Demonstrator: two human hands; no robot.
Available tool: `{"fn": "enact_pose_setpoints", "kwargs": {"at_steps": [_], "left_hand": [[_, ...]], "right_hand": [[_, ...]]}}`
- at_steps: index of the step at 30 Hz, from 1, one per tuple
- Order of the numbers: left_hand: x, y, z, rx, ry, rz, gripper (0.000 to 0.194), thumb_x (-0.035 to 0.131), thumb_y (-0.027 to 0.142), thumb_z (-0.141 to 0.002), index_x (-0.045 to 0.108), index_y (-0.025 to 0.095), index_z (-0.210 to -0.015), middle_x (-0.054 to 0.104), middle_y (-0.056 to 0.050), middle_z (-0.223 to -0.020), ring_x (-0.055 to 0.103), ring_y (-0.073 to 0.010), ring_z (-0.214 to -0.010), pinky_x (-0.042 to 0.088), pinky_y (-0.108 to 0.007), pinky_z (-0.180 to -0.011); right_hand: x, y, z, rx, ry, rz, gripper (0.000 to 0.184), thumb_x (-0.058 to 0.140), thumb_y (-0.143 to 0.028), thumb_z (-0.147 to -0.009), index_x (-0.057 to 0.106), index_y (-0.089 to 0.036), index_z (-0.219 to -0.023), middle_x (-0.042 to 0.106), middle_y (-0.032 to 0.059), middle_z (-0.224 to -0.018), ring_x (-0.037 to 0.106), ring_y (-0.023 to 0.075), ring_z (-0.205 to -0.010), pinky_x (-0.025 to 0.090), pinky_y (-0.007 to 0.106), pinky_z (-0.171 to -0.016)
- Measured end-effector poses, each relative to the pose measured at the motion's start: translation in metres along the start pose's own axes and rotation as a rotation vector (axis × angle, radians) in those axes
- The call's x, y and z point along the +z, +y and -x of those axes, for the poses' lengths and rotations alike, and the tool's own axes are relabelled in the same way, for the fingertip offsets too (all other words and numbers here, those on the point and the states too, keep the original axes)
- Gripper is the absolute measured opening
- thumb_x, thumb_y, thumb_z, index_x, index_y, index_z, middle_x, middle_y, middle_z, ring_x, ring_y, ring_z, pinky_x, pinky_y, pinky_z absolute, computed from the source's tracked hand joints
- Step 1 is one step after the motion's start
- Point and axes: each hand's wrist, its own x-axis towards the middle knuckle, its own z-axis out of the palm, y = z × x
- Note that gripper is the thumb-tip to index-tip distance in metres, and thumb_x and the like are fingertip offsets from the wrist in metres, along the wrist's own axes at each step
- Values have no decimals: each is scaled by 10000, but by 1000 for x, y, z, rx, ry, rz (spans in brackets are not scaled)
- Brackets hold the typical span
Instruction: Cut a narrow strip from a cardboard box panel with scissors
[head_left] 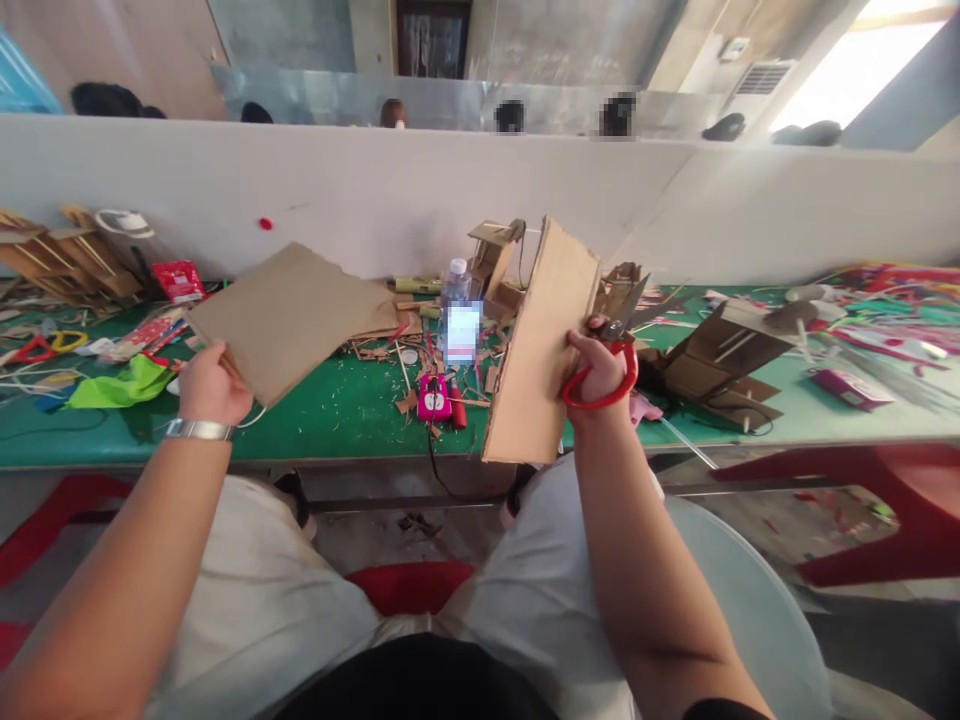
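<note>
My left hand (212, 383) is closed on the lower corner of a flat brown cardboard sheet (289, 315), held up over the green table (337, 410). A metal bracelet sits on that wrist. My right hand (600, 362) grips red-handled scissors (616, 340) with the blades pointing up and away, and it also pinches a long upright cardboard strip (541, 345) against the scissors. The two cardboard pieces are apart, with a gap between them.
On the table between the pieces stand a plastic water bottle (459, 320), a pink power strip (433, 397) and cardboard scraps. Cardboard models (724, 360) sit at right, wooden frames (67, 255) at far left, a green cloth (120, 385). A white partition (450, 190) backs the table; red chairs flank me.
</note>
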Motion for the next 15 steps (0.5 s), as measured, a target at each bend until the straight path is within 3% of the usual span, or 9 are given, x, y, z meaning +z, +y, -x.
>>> {"fn": "enact_pose_setpoints", "kwargs": {"at_steps": [4, 8, 11, 14, 15], "left_hand": [[47, 10, -17, -169, -109, 30, 225, 380, 93, -1072, 507, 184, -911, 605, 55, -716, 606, -96, -709, 522, -270, -809], [80, 1, -17, -354, -396, -95, 274, 412, 145, -1101, 644, 113, -958, 722, -54, -806, 672, -152, -758, 544, -318, -802], [88, -13, -7, -478, -584, -229, 326, 443, 161, -1095, 726, 32, -994, 784, -172, -927, 731, -218, -809, 565, -357, -770], [85, -26, 14, -478, -732, -297, 268, 579, 255, -1061, 763, 67, -1010, 803, -158, -962, 747, -220, -781, 575, -330, -701], [85, -29, 24, -438, -832, -303, 266, 642, 325, -1035, 772, 92, -1027, 807, -143, -985, 756, -221, -795, 584, -322, -701]], "right_hand": [[7, 4, 8, 97, -28, 9, 393, 760, -240, -636, 515, -263, -942, 605, -52, -783, 658, 170, -738, 521, 273, -641], [14, 9, 17, 211, -48, 56, 432, 780, -252, -624, 506, -271, -958, 554, -87, -684, 581, 128, -572, 454, 245, -534], [18, 15, 24, 261, -76, 103, 422, 778, -261, -640, 501, -276, -957, 518, -103, -625, 524, 118, -493, 382, 235, -469], [23, 22, 33, 303, -108, 119, 413, 776, -268, -660, 492, -275, -960, 534, -93, -647, 552, 125, -524, 399, 234, -480], [25, 25, 36, 318, -126, 119, 416, 778, -272, -667, 486, -276, -963, 537, -90, -660, 556, 125, -532, 408, 234, -486]]}}
